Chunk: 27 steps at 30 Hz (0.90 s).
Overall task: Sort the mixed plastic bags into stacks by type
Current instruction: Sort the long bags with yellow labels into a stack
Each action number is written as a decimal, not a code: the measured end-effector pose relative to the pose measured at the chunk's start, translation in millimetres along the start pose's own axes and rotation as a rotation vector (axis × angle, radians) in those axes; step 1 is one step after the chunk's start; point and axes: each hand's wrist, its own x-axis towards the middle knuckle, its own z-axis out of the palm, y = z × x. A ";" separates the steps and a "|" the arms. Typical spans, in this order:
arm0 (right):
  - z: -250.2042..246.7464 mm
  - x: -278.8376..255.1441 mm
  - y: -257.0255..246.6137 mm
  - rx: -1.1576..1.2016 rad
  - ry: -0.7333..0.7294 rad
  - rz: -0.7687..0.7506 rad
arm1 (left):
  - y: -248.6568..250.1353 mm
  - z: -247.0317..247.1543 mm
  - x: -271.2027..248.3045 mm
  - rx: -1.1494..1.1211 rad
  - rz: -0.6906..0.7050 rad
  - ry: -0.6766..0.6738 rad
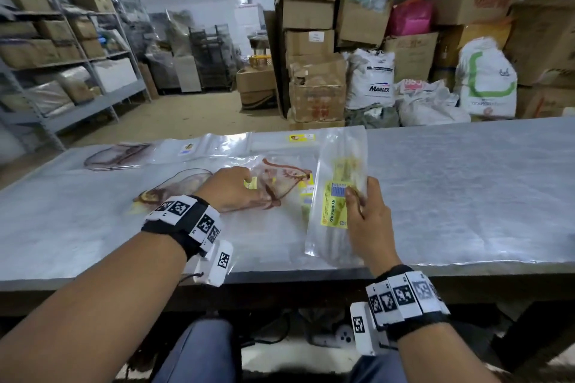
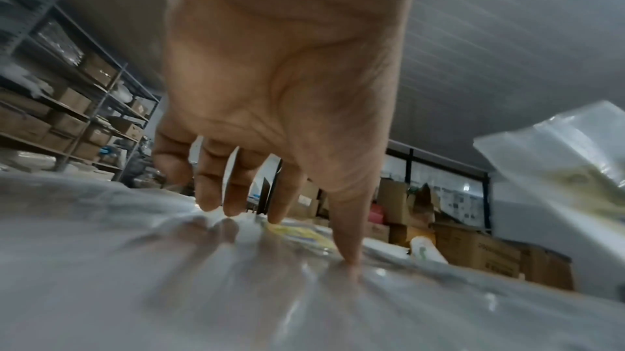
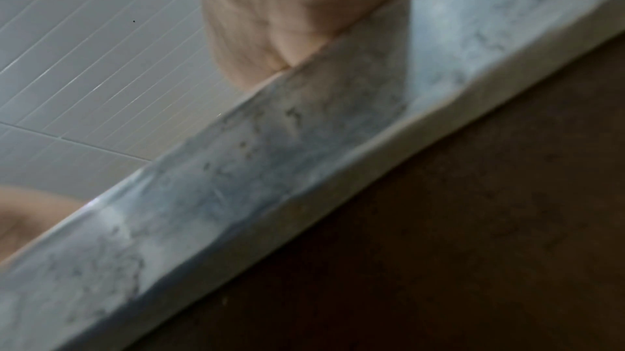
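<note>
Storeroom, stacked cardboard boxes (image 1: 308,12), metal shelving (image 1: 62,50), bulk sacks (image 1: 370,79)

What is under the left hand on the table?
The left hand presses a clear bag with a brown fish print, lying on other clear bags. How many lie beneath cannot be counted.

Right hand (image 3: 297,17) blurred, its fingers hidden behind table edge (image 3: 304,175)

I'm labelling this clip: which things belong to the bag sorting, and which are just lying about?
Job:
KEK PANDAN bag, held by right hand
fish-print bag under left hand
clear labelled bags

Lying about:
cardboard boxes
MARLEX sack
shelving
</note>
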 end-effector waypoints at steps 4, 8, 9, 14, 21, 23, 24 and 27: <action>-0.3 0.5 1.2 0.008 0.004 0.016 | -19.3 1.4 9.6 0.251 -0.043 -0.138; -1.5 -0.6 0.7 0.023 -0.002 0.020 | -19.8 -1.0 16.9 0.317 0.009 -0.243; -1.5 -0.8 0.9 0.019 -0.002 0.021 | -20.1 -2.5 19.1 0.319 0.033 -0.261; -1.1 -0.2 2.5 0.023 -0.011 0.030 | -25.1 -5.9 25.8 0.086 0.084 -0.238; -1.1 -0.4 1.0 0.021 -0.030 0.012 | -25.6 4.8 32.6 -0.093 -0.139 -0.158; -1.5 -0.5 0.0 0.019 -0.035 0.008 | -22.9 4.2 30.6 -0.151 -0.101 -0.135; -1.5 -0.4 -0.5 0.021 -0.037 0.007 | -20.6 3.7 29.5 -0.178 -0.077 -0.104; -1.1 0.0 -0.9 0.030 -0.041 0.014 | -8.2 0.7 23.9 -0.425 0.042 -0.019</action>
